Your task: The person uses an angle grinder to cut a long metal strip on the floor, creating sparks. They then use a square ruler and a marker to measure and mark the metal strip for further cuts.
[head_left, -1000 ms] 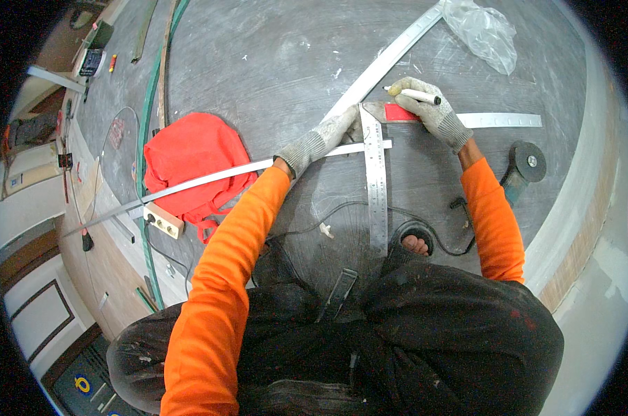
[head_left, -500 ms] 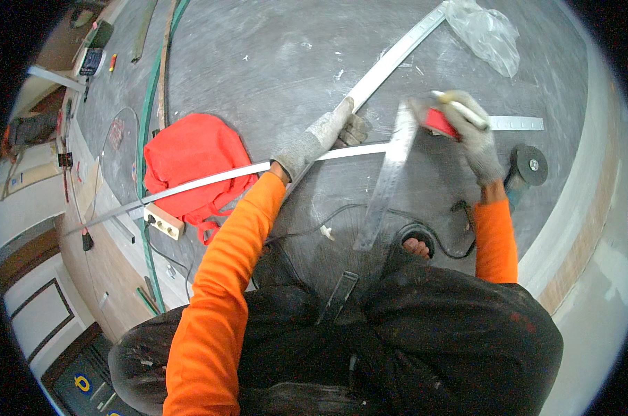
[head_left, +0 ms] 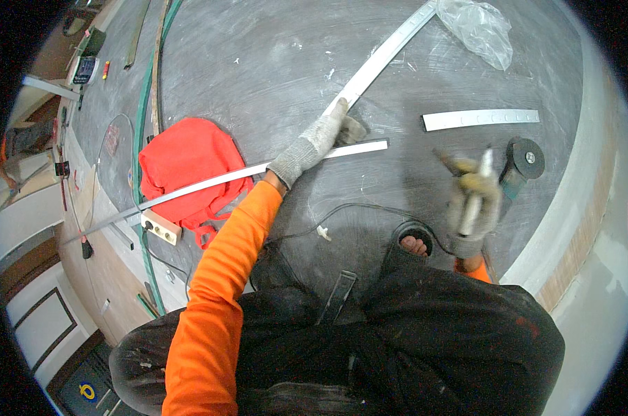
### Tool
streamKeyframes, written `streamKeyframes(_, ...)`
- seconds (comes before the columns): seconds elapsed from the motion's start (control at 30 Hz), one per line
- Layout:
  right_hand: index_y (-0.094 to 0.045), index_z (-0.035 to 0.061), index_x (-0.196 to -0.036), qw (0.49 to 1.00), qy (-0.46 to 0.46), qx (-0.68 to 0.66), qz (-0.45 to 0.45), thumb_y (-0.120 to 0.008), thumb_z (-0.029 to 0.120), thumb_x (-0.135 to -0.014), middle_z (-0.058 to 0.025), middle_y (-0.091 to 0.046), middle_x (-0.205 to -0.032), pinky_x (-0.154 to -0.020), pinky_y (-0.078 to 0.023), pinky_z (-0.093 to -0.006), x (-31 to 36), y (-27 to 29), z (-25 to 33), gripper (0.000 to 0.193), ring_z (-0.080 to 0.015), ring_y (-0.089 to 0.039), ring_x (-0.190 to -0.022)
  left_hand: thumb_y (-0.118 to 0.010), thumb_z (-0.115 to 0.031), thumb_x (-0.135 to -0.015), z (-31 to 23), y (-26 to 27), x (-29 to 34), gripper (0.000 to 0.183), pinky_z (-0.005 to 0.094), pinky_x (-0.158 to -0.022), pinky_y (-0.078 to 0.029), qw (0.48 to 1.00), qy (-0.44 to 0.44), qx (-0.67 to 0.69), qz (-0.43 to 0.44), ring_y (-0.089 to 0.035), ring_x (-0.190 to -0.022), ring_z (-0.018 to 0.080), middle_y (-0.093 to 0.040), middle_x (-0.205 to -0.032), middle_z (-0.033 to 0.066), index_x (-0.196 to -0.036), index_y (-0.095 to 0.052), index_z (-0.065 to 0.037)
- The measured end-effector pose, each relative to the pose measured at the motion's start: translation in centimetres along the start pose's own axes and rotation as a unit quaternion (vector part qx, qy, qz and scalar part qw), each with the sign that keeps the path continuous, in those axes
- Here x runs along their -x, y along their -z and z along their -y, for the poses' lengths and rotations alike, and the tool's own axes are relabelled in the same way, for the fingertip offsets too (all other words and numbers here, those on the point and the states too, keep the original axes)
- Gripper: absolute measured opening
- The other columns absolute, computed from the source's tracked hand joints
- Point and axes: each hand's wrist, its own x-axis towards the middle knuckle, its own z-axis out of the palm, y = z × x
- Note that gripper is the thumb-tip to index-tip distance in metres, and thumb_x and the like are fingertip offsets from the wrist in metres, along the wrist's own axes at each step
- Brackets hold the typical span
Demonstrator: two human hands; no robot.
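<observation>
My left hand [head_left: 314, 144], in a grey work glove, is closed round a long white metal strip [head_left: 383, 64] that slants to the far right. A second, narrow metal strip [head_left: 210, 179] crosses beneath that hand, its cut end just to the right. My gloved right hand [head_left: 475, 208] is raised near my right foot, smeared by motion. A white pen-like stick [head_left: 486, 162] sticks up from its fingers; whatever else it holds is too blurred to tell. A short metal strip [head_left: 480, 119] lies on the floor beyond it.
An angle grinder [head_left: 525, 159] lies right of my right hand, its cable curving past my feet. At left are a red cloth bag [head_left: 192, 159], a power strip [head_left: 161, 227] and a long green bar [head_left: 142, 118]. A clear plastic bag [head_left: 477, 31] lies far right. Another person [head_left: 28, 142] is at far left.
My right hand has drawn back toward me, off the short strip. The flat metal ruler with a red handle has left the spot between the strips. My left hand keeps its grip.
</observation>
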Motion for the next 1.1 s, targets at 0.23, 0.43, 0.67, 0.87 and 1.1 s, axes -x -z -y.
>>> streamKeyframes(0.23,-0.076,0.0188,-0.110,0.880,0.262,0.262,0.297,-0.081,0.020,-0.081,-0.0149,-0.072,-0.117,-0.099,-0.056,-0.0523,1.8,-1.8,-3.9,0.030,-0.0385,-0.069,-0.111,-0.041,-0.043,-0.115,-2.3,-1.7,1.4,0.053,0.0347,-0.110,-0.047,0.986,-0.014,-0.166,0.017,-0.064,-0.121,0.0213,-0.068,-0.135,0.0136,-0.137,-0.066,-0.002)
streamKeyframes(0.43,-0.073,0.0204,-0.114,0.875,0.241,0.309,0.283,-0.084,0.023,-0.083,-0.0127,-0.070,-0.123,-0.107,-0.050,-0.0561,1.9,-3.0,-8.8,0.033,-0.0398,-0.064,-0.120,-0.054,-0.040,-0.111,0.2,-0.1,-0.3,0.042,0.0351,-0.104,-0.050,0.993,-0.088,-0.003,0.077,-0.067,-0.110,0.0193,-0.075,-0.115,0.0075,-0.124,-0.076,-0.006)
streamKeyframes(0.67,-0.067,0.0183,-0.119,0.899,0.174,0.294,0.275,-0.089,0.033,-0.079,-0.0118,-0.069,-0.128,-0.098,-0.054,-0.0502,0.4,-3.6,-10.0,0.048,-0.0366,-0.065,-0.119,-0.045,-0.052,-0.112,-2.7,-1.9,0.4,0.059,0.0338,-0.099,-0.051,0.983,-0.068,-0.165,0.033,-0.068,-0.107,0.0191,-0.077,-0.113,0.0099,-0.128,-0.073,-0.002)
streamKeyframes(0.87,-0.067,0.0187,-0.119,0.892,0.159,0.269,0.326,-0.087,0.027,-0.081,-0.0111,-0.069,-0.123,-0.092,-0.056,-0.0494,0.9,-3.4,-9.8,0.044,-0.0344,-0.067,-0.111,-0.043,-0.055,-0.112,-0.7,-2.3,-0.8,0.063,0.0350,-0.097,-0.052,0.993,-0.043,-0.107,-0.015,-0.068,-0.103,0.0184,-0.076,-0.112,0.0086,-0.127,-0.073,-0.002)
streamKeyframes(1.1,-0.067,0.0184,-0.118,0.879,0.221,0.268,0.326,-0.082,0.018,-0.083,-0.0125,-0.069,-0.120,-0.095,-0.054,-0.0507,-1.1,-2.1,-9.4,0.039,-0.0376,-0.067,-0.111,-0.041,-0.056,-0.111,-0.7,-2.7,0.8,0.057,0.0424,-0.094,-0.054,0.928,-0.126,-0.346,-0.052,-0.071,-0.103,0.0297,-0.075,-0.113,0.0180,-0.135,-0.069,-0.012)
